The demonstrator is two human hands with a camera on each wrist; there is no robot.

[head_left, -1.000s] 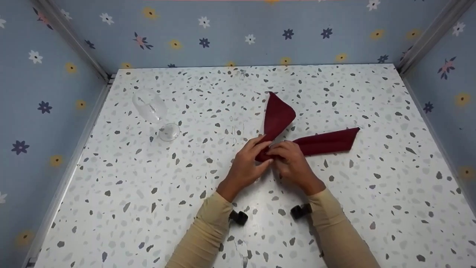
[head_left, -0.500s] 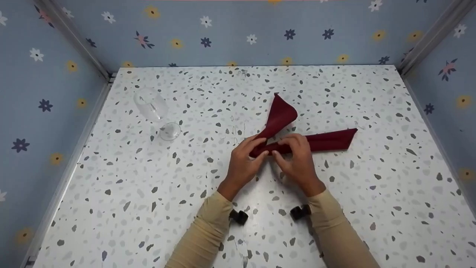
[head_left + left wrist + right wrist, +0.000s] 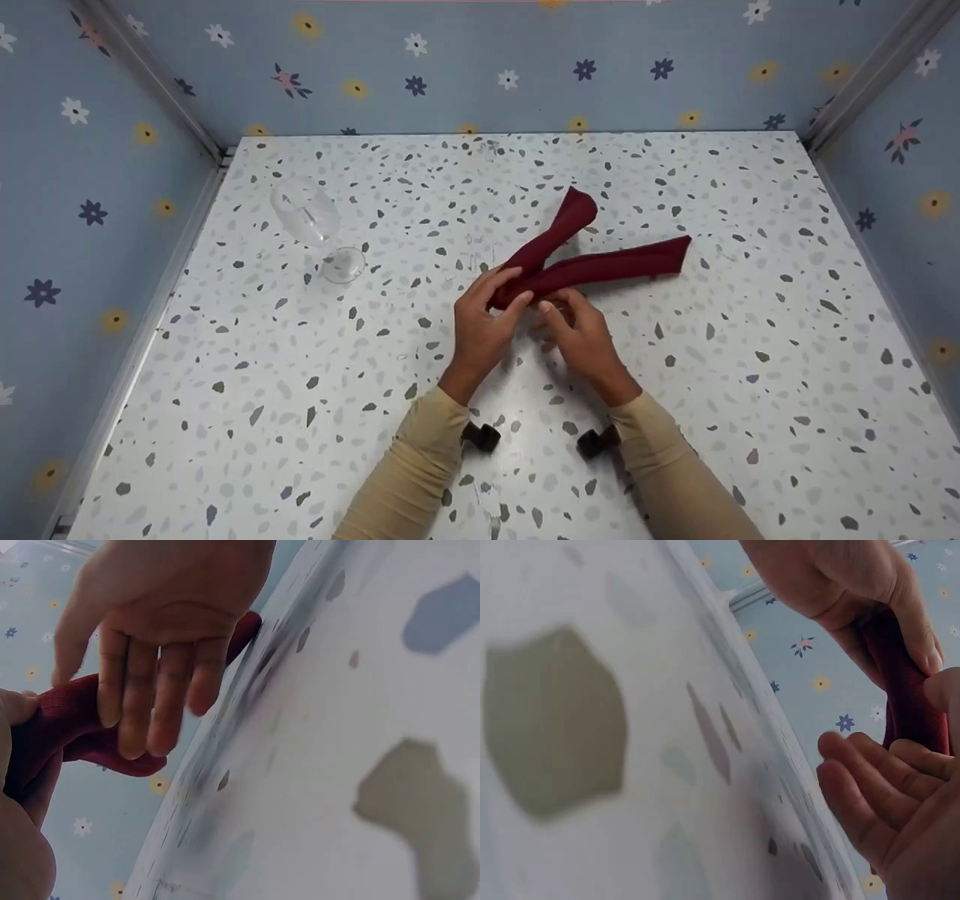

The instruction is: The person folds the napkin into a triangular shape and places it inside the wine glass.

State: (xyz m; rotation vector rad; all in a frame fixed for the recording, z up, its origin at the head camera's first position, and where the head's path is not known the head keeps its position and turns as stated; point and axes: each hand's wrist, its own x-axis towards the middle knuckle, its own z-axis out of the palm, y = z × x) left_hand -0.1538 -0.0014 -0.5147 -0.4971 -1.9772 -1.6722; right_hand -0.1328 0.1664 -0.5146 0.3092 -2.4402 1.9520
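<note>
A dark red cloth napkin, rolled into a narrow strip and bent into a V, has its two ends pointing away to the back and right. My left hand grips the bend, thumb on the near side and fingers over the far side. Just right of it, my right hand touches the underside of the strip with thumb and index finger. Its other fingers are loosely extended, as the left wrist view shows the palm and relaxed fingers beside the red cloth. The right wrist view shows the left thumb pressing the napkin.
A clear stemmed glass stands at the back left of the speckled white tabletop. Blue flowered panels enclose the back and both sides. A black wrist camera sits at each cuff.
The napkin's far end has narrowed and swung right, while the right-hand end has lifted and drawn inward. My right hand has slid from atop the strip to below it; the left has shifted slightly left.
</note>
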